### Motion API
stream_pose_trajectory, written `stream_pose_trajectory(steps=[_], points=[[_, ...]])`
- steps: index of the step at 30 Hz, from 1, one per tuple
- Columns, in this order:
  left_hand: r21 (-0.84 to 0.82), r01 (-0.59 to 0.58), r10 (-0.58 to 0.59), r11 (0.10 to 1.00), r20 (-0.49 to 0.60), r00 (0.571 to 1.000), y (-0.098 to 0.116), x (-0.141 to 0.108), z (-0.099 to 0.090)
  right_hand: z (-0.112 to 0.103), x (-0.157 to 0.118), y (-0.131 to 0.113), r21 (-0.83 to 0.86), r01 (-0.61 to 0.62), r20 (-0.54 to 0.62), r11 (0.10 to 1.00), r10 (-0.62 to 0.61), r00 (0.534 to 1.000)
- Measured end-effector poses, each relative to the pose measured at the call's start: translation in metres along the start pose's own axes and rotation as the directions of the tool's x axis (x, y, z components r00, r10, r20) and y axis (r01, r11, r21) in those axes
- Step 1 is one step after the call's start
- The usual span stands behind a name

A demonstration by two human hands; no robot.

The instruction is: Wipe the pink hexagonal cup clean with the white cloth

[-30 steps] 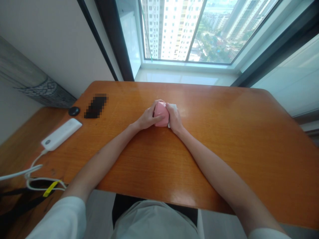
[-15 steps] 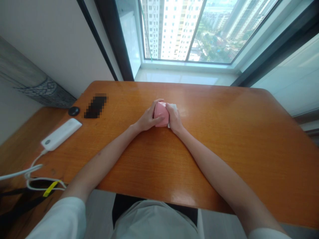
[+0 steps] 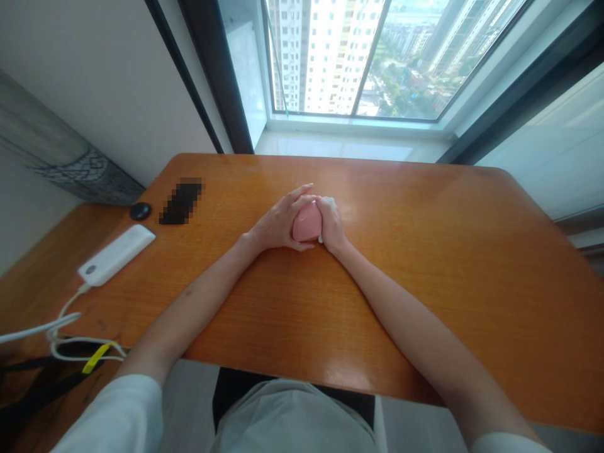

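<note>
A small pink rounded object (image 3: 307, 222) with a smooth, shiny surface is near the middle of the wooden table (image 3: 425, 264). My left hand (image 3: 283, 220) curves around its left side, fingers along the far edge and thumb stretched along the near edge. On the other side, my right hand (image 3: 333, 223) is closed against it, with the fingers mostly hidden. Bits of something white (image 3: 329, 201) show by the right hand's knuckles and below its palm. Whether this white part belongs to the pink object or is a separate cloth or tissue, I cannot tell.
At the left lie a white power strip (image 3: 117, 255) with its white cable (image 3: 66, 322), a round black object (image 3: 140, 211) and a blurred-out dark item (image 3: 182, 201). A black strap with a yellow tag (image 3: 98, 357) hangs by the left front edge. A window (image 3: 349, 63) stands beyond the table.
My left hand has loosened and spread: its thumb moved off the pink face to the near edge, and the fingers shifted over the top. The pink object has turned slightly; my right hand barely moved.
</note>
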State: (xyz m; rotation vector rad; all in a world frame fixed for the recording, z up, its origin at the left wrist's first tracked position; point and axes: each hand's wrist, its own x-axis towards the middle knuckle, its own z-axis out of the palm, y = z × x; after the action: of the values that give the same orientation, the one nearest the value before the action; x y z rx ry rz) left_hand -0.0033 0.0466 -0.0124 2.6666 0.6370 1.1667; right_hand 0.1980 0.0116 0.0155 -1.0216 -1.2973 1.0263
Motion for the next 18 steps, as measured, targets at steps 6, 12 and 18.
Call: stream_pose_trajectory(steps=[6, 12, 18], points=[[0.158, 0.011, -0.017, 0.987, 0.036, 0.999, -0.004, -0.005, 0.001, 0.001, 0.001, 0.000, 0.014, -0.028, -0.025, 1.000, 0.028, 0.999], [0.024, 0.011, -0.010, 1.000, -0.053, 0.999, -0.004, -0.001, 0.004, 0.000, 0.005, 0.002, 0.049, -0.077, -0.041, 0.996, 0.079, 0.996], [-0.113, 0.038, -0.047, 0.993, -0.081, 0.996, 0.001, 0.005, 0.004, -0.002, 0.006, 0.004, 0.056, -0.078, -0.061, 0.995, 0.081, 0.995]])
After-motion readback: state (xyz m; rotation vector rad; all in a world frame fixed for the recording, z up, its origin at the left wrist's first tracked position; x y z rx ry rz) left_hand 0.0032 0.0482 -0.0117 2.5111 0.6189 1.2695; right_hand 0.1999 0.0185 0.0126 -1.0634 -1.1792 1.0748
